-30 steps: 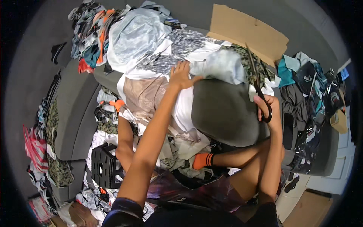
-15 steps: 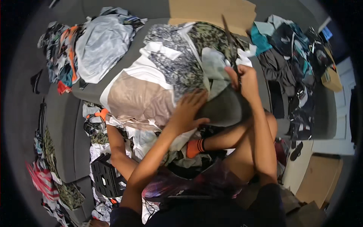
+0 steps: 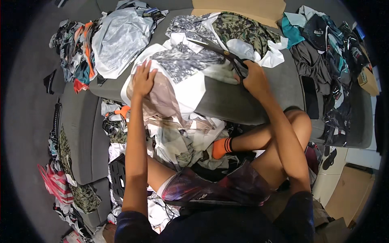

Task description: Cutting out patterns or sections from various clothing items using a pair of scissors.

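In my right hand (image 3: 256, 77) is a large pair of dark scissors (image 3: 226, 53), fingers through the handles. Its blades point left, a little apart, over grey-and-white patterned fabric (image 3: 178, 65). My left hand (image 3: 144, 80) lies flat with fingers spread on beige fabric (image 3: 162, 95), near the left edge of the spread cloth. A white piece (image 3: 189, 93) lies between the beige and patterned parts, one corner turned toward me. Beyond the scissors, green camouflage fabric (image 3: 243, 32) lies on the grey sofa seat (image 3: 235, 101).
At the far left are a silvery-white cloth (image 3: 121, 44) and a heap of mixed scraps (image 3: 77, 48). Dark and teal cloths with a black cap (image 3: 315, 33) lie on the right, beside a black phone-like slab (image 3: 310, 96). A cardboard sheet (image 3: 239, 9) stands behind. More scraps (image 3: 178, 141) fill the space before my legs.
My left hand has shifted left onto the beige fabric. The scissors have swung from pointing away to pointing left. The patterned cloth has been drawn left, baring more sofa seat.
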The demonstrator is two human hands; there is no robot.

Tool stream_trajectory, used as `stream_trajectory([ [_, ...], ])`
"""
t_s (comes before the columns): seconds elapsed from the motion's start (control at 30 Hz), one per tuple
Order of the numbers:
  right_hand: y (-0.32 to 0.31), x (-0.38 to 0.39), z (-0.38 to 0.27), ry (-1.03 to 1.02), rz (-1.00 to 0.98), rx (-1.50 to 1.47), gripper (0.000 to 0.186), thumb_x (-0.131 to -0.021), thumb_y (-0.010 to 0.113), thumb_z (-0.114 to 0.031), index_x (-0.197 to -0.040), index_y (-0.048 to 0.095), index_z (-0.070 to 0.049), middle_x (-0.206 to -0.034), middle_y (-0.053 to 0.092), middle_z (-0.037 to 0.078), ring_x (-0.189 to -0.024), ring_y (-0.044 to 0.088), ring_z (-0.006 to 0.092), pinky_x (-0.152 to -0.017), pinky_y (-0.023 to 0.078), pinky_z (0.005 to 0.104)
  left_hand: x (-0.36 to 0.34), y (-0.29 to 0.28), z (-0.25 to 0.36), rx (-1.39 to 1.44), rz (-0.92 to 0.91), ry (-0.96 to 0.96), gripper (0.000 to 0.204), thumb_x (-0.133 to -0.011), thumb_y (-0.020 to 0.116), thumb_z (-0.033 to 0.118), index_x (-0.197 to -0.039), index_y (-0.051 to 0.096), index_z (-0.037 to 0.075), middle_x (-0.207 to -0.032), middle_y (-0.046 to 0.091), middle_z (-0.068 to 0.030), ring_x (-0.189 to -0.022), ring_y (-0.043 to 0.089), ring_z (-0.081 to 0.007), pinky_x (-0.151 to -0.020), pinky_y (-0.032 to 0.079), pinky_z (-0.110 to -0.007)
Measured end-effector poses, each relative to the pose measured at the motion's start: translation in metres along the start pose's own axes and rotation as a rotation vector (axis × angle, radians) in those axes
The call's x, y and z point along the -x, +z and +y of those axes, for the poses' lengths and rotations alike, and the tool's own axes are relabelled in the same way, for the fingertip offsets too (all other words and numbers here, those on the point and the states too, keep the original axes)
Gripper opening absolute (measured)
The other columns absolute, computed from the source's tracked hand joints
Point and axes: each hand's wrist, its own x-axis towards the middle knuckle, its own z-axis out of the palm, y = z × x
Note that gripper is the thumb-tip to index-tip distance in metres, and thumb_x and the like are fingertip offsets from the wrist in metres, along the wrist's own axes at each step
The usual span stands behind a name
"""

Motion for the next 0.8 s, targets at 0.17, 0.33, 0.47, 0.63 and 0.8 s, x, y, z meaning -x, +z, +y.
stream_trajectory([
  [0.17,-0.020,-0.002,-0.018,0.124,-0.112,-0.048,0.040,-0.074,0.078,-0.026,-0.097,0.063,0.003,-0.079,0.065,0.015,-0.071,0.061,0.0309,-0.069,0.048,0.0374,0.025,-0.016,-0.070,-0.164,0.100,-0.020,0.057,-0.093,0.047,0.050,-0.142,0.045,0.022,-0.147,0.041,-0.0069,-0.134,0.038,-0.0338,-0.109,0.029,-0.043],
  [0.33,-0.042,-0.006,-0.021,0.198,-0.289,-0.218,0.030,-0.078,0.075,-0.026,-0.084,0.062,0.000,-0.069,0.061,0.008,-0.063,0.058,0.0206,-0.060,0.046,0.0304,0.040,-0.028,-0.054,-0.038,0.241,0.100,0.053,-0.091,0.057,0.035,-0.138,0.048,0.011,-0.142,0.044,-0.0155,-0.127,0.043,-0.0363,-0.105,0.035,-0.042],
  [0.47,-0.058,-0.002,-0.050,0.227,-0.575,-0.356,0.030,-0.085,0.070,-0.027,-0.069,0.056,-0.004,-0.058,0.054,0.001,-0.052,0.051,0.0096,-0.050,0.038,0.0223,0.053,-0.043,0.041,0.271,0.229,0.208,0.041,-0.086,0.060,0.018,-0.125,0.055,0.004,-0.130,0.050,-0.0155,-0.115,0.051,-0.0308,-0.100,0.041,-0.039],
  [0.63,-0.060,0.028,-0.070,0.557,-0.960,-0.726,0.030,-0.090,0.062,-0.024,-0.066,0.054,-0.007,-0.057,0.054,0.001,-0.045,0.048,0.0109,-0.045,0.036,0.0213,0.062,-0.028,0.099,0.432,-0.027,0.330,0.038,-0.088,0.059,0.020,-0.124,0.057,0.006,-0.133,0.050,-0.0103,-0.118,0.050,-0.0282,-0.102,0.039,-0.039],
  [0.8,-0.049,0.051,-0.055,0.565,-1.075,-0.667,0.039,-0.089,0.067,-0.030,-0.063,0.052,-0.005,-0.055,0.049,0.002,-0.047,0.043,0.0105,-0.045,0.033,0.0251,0.087,-0.012,0.096,0.285,0.165,0.252,0.040,-0.088,0.060,0.026,-0.124,0.057,0.008,-0.135,0.048,-0.0096,-0.119,0.049,-0.0305,-0.102,0.035,-0.041],
])
